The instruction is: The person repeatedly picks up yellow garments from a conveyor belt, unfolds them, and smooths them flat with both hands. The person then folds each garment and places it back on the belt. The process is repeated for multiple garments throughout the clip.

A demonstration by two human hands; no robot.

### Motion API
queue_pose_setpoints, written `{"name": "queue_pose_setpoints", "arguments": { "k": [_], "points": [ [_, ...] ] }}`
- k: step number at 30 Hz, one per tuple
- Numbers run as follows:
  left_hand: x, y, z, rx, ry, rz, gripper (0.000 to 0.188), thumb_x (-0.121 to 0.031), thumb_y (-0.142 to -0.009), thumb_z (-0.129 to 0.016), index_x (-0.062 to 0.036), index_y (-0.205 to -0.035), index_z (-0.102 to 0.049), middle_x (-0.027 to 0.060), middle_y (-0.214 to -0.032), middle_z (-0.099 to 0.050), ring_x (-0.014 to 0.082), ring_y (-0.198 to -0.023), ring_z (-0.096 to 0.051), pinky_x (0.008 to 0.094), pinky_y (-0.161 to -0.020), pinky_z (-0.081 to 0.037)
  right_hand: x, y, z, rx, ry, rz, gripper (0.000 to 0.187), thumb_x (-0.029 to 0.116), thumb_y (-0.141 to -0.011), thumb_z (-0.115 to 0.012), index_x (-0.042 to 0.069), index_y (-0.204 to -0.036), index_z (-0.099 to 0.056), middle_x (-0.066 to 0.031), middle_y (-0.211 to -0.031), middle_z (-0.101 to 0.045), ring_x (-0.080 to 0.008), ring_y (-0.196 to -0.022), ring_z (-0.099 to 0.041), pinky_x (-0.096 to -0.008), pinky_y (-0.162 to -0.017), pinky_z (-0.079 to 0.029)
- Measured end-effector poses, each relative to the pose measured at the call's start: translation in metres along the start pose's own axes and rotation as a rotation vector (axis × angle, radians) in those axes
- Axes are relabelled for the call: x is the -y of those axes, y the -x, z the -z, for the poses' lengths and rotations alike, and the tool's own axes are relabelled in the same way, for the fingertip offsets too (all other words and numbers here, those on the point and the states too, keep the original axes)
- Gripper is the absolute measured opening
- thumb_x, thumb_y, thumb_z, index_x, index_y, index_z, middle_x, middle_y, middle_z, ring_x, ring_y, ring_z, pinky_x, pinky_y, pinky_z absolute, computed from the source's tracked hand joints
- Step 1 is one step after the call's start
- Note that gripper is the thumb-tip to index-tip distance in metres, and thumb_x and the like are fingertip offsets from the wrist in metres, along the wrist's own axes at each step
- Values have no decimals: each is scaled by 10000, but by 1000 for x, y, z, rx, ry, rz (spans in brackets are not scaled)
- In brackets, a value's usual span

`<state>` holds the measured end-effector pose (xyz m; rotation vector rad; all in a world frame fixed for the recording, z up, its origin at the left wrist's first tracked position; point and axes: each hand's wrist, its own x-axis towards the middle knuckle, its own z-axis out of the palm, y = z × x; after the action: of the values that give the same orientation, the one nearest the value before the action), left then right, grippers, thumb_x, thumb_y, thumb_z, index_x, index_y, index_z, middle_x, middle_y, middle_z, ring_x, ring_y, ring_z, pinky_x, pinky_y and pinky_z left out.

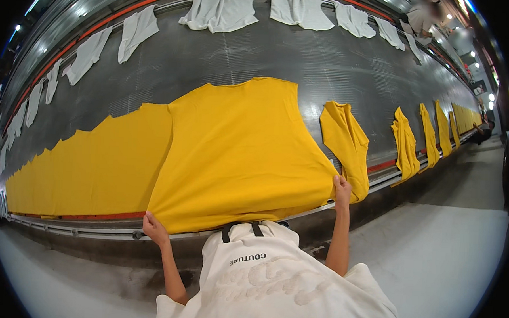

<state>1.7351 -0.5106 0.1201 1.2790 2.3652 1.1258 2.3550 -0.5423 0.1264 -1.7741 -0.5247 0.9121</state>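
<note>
A wide yellow fabric panel [238,147], cut like a garment piece, lies spread over the near side of a long dark table, its near edge drawn toward me. My left hand [156,230] pinches its near left corner at the table's edge. My right hand [341,191] grips the near right corner, with the fabric pulled taut between both hands. To the left, a row of flat yellow panels [95,169] runs along the table, the closest one meeting or lying under the piece I hold. Just beyond my right hand, a crumpled yellow piece [346,140] hangs over the edge.
More bunched yellow pieces [405,145] drape over the near rail [390,177] to the right. White cloth pieces [218,11] hang along the far edge. The dark tabletop [242,50] lies between. Another person [422,18] is at the far right; a pale floor [426,257] runs beside the table.
</note>
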Motion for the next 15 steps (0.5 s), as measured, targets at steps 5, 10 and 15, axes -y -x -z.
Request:
{"name": "queue_pose_setpoints", "arguments": {
  "k": [5, 10, 15],
  "points": [
    [-1, -8, 4, -46, 15, -8, 464, -315, -1106, -475, 55, -833, -534, 109, -654, -477, 222, -622, -392, 381, -594, -372, 4, 7, 1, -4, -26, -38, 327, 262, -1033, -654, -39, -1148, -710, 9, -1006, -705, -58, -877, -619, -229, -781, -483],
    [19, -4, 10, 7, -51, 32, 468, -333, -1104, -474, 72, -923, -625, 153, -712, -597, 250, -642, -498, 391, -630, -423, -6, 8, 0, -9, -40, -31, 354, 261, -1037, -648, -58, -1182, -700, -4, -1029, -710, -69, -897, -631, -230, -800, -492],
    [25, 3, 11, 58, -79, 35, 479, -339, -1104, -469, 79, -941, -635, 166, -725, -614, 254, -650, -525, 395, -638, -436, -13, 6, 11, -53, -40, -33, 347, 251, -1043, -637, -55, -1199, -692, -17, -1069, -712, -79, -930, -641, -237, -830, -496]
  ]
}}
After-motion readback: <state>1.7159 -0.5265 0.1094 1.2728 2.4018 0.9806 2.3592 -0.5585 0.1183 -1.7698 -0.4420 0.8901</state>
